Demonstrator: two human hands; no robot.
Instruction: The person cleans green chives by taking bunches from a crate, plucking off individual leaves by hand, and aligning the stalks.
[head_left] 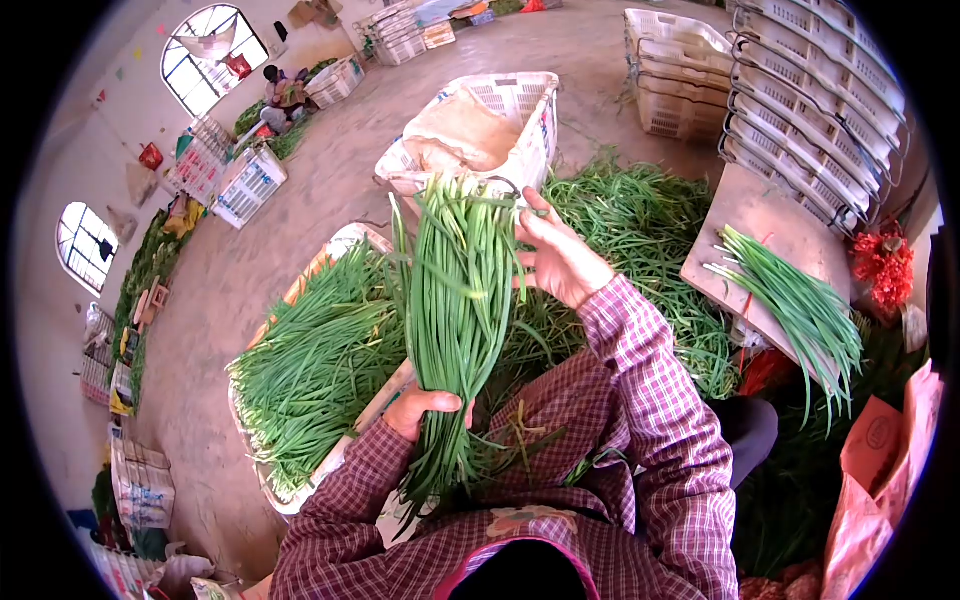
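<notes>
My left hand [424,408] is wrapped round the lower, leafy part of a bunch of garlic chives [458,290], which stands upright in front of me with its pale stem ends on top. At the bunch's upper right side is my right hand [562,255], its fingers spread and the fingertips close to the stems; whether they touch is hard to tell. Beside the bunch on the left, a crate of chives [310,360] is filled with loose leaves. A tied bunch [790,290] with a red band lies on a board [715,255] to my right.
Ahead stands a white plastic crate [545,130] with a pale cloth in it. Loose chives [640,220] are heaped on the floor. Stacked crates [800,110] rise at the right, near red ties [883,270]. Another person [285,95] sits far off among greens.
</notes>
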